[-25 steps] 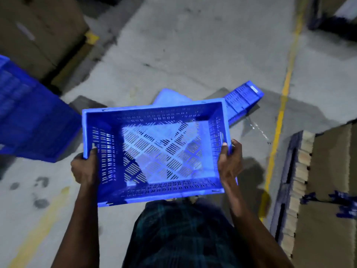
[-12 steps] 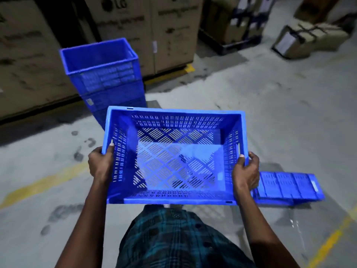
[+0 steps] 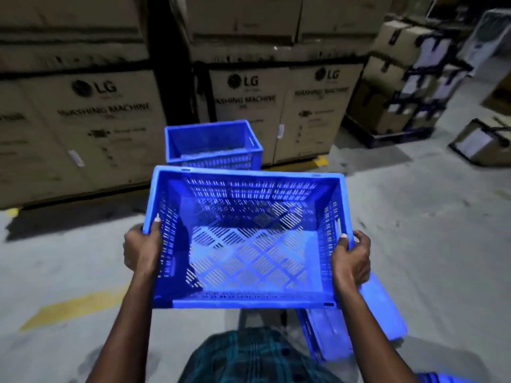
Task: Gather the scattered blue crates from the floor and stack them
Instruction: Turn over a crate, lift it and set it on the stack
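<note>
I hold an empty blue perforated crate [image 3: 249,244] level in front of my body. My left hand [image 3: 142,248] grips its left rim and my right hand [image 3: 351,258] grips its right rim. Straight ahead a stack of blue crates [image 3: 214,146] stands on the floor, its lower part hidden behind the crate I carry. Another blue crate [image 3: 367,324] lies tipped on the floor at my lower right, partly hidden by my right arm.
Large cardboard washing machine boxes [image 3: 91,125] form a wall behind the stack. More strapped cartons on a pallet [image 3: 401,87] stand at the right, and one carton [image 3: 486,142] lies tilted on the floor. Yellow floor lines [image 3: 74,308] cross the grey concrete.
The view has swung from the floor toward the boxes. The crate stack has shifted from the left to straight ahead and closer. Both hands keep the same grip.
</note>
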`<action>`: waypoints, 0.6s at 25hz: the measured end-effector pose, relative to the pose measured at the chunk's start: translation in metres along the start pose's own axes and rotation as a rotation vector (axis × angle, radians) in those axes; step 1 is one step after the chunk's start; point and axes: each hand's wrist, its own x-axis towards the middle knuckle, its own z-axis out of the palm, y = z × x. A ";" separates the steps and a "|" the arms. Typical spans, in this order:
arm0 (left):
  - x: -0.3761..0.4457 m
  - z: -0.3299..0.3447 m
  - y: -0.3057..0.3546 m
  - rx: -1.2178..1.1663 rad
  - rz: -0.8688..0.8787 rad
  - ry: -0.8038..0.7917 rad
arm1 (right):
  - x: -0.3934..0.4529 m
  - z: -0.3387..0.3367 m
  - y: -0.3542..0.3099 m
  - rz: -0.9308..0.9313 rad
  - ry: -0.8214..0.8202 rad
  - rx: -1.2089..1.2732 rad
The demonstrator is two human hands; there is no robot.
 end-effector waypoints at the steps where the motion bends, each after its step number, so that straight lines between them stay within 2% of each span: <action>1: 0.013 0.003 0.008 -0.007 -0.007 0.019 | 0.007 0.014 -0.011 0.000 0.004 0.013; 4: 0.056 0.010 0.035 0.040 -0.027 0.083 | 0.026 0.063 -0.057 -0.013 -0.018 -0.001; 8: 0.101 0.034 0.068 -0.013 -0.073 0.138 | 0.069 0.125 -0.111 -0.063 -0.073 0.035; 15: 0.162 0.104 0.116 -0.052 -0.131 0.233 | 0.150 0.233 -0.167 -0.062 -0.203 0.099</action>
